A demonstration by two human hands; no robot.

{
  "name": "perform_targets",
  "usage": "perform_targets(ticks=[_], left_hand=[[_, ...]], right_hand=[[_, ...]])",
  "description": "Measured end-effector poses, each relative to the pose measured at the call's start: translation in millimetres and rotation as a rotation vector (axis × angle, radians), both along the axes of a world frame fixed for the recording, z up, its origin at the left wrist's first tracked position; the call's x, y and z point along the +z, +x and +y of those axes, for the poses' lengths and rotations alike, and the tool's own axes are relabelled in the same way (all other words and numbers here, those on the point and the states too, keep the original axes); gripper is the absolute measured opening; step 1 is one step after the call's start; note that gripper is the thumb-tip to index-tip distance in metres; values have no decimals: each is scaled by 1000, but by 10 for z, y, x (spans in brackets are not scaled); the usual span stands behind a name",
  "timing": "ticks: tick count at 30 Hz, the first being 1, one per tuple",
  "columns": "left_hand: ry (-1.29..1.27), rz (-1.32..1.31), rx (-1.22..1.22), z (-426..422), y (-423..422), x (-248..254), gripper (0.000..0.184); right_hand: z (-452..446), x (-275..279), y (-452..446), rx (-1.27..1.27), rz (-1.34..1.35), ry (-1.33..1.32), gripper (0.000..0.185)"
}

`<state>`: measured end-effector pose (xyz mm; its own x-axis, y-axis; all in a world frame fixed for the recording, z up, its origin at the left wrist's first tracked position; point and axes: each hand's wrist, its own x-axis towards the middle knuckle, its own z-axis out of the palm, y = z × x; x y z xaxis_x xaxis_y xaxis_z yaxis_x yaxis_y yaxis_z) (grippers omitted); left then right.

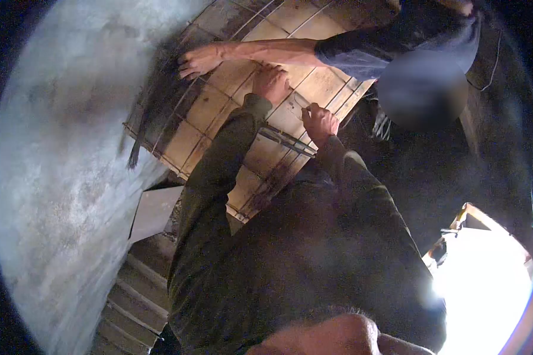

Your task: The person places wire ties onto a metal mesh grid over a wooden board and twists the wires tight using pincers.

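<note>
A grid of thin metal rods [210, 89] lies over a tan board-like surface [263, 157]. My left hand [271, 84] rests on the grid, fingers curled down and partly hidden by the back of the hand. Close by on the right, my right hand [320, 123] is closed in a pinch just above the board. A thin line like wire runs between both hands, but what each one grips is too small to make out. Below them lies a dark, narrow, bar-like object [287, 141] across the grid.
Another person's hand [201, 59] presses on the grid's far left. A dark bundle of wires [137, 139] hangs near the stained wall [65, 160]. Steps [130, 307] descend at lower left, beside a pale slab [154, 212]. Bright light fills an opening [485, 290] at lower right.
</note>
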<state>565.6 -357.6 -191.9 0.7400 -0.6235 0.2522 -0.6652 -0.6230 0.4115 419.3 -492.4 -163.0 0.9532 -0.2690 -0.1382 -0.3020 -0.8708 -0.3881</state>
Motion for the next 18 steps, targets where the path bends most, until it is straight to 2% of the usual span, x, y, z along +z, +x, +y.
perform_targets(ticks=[1,5,7,11,13,16,18], left_hand=[[102,25,-4,-14,43,-39,17],[207,116,-19,-61,162,46,20],[350,180,-8,-107,216,-13,21],[367,210,30,-197,229,33,22],[364,331,82,-257,238,76,28],[409,205,178,-329,132,181,27],[424,262,213,-422,101,212,25]], right_hand=[[12,-29,50,-12,-48,26,27],[59,-130,222,-75,-69,91,29],[111,-135,258,-98,-67,80,29],[142,-105,279,-137,-50,121,29],[147,-113,274,-151,-46,127,30],[146,-115,274,-136,-63,103,29],[159,-101,285,-161,-33,94,28]])
